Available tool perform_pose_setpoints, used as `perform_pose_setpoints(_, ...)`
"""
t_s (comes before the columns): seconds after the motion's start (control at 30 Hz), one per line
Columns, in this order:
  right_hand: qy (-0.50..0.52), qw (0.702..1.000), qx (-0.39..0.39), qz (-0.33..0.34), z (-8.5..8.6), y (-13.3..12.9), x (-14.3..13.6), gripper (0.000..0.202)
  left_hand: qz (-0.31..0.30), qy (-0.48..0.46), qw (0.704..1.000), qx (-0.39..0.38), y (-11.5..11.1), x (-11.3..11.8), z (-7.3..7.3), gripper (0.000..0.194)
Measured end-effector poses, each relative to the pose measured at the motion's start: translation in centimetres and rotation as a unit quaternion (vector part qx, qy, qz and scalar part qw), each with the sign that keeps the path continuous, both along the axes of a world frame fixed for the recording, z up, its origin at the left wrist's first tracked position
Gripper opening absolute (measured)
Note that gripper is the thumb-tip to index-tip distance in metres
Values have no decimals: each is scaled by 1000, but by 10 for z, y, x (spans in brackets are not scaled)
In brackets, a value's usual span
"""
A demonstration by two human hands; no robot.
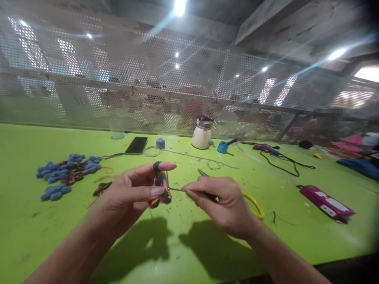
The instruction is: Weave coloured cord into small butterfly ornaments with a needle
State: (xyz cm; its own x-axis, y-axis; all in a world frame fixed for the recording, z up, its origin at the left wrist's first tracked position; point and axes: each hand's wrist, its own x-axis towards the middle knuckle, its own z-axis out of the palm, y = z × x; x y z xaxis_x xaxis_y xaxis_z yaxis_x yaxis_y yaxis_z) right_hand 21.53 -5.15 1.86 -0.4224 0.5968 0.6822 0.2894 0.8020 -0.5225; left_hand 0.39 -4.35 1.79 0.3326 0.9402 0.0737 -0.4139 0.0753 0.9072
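My left hand (130,193) pinches a small multicoloured crochet piece (160,195) between thumb and fingers. Dark yarn (156,167) loops round its raised index finger and runs down to the work. From the other side, my right hand (220,201) grips a thin metal crochet hook (177,189), whose tip meets the piece's right edge. A pointed scissor blade (202,172) and a yellow ring handle (257,207) show on either side of the right hand; whether they are held or lie beneath it, I cannot tell. Another multicoloured crochet piece (102,189) lies behind my left wrist.
Blue crochet flowers (55,192) lie at left on the green table (189,252). Farther back are a phone (136,145), a blue yarn ball (160,143), a cream jug (201,136) and a blue pot (222,147). A magenta device (327,202) and a corded tool (266,148) lie right.
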Motion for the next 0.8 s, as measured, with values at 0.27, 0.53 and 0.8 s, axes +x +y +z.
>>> perform_pose_setpoints(0.27, -38, 996, 74, -40, -4, 1, 2, 15, -9, 12, 1000, -3, 1, 1, 0, 41)
perform_pose_setpoints(0.53, -106, 980, 146, -83, -3, -6, 4, 23, -15, -1, 1000, 0, -1, 0, 0, 47)
perform_pose_setpoints(0.8, -100, 982, 150, -63, 0, -5, 8, 24, -35, -38, 998, -23, 0, 0, 2, 39)
